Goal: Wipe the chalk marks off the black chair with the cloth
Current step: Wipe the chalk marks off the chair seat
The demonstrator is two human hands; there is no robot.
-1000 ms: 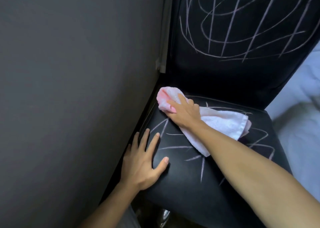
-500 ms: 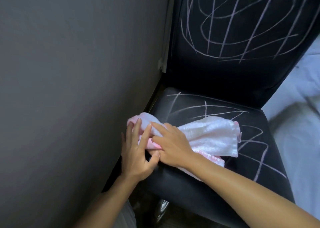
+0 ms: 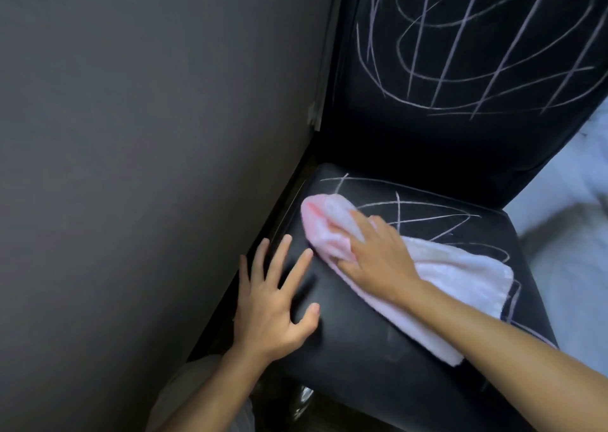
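The cloth (image 3: 437,287) lies on the seat of the black chair (image 3: 362,343), its long axis running from the bunched pink end at 10 o'clock to the loose tail at 4 o'clock, and my right hand (image 3: 378,257) presses on the bunched end with fingers (image 3: 357,224) curled into the fabric. My left hand (image 3: 273,303) rests flat at the 8 o'clock edge, fingers spread apart, to steady the chair. I think the loose tail may drag chalk dust over the wiped front part, and the chalk marks (image 3: 424,214) at 12 o'clock and on the backrest (image 3: 477,47) are not yet wiped.
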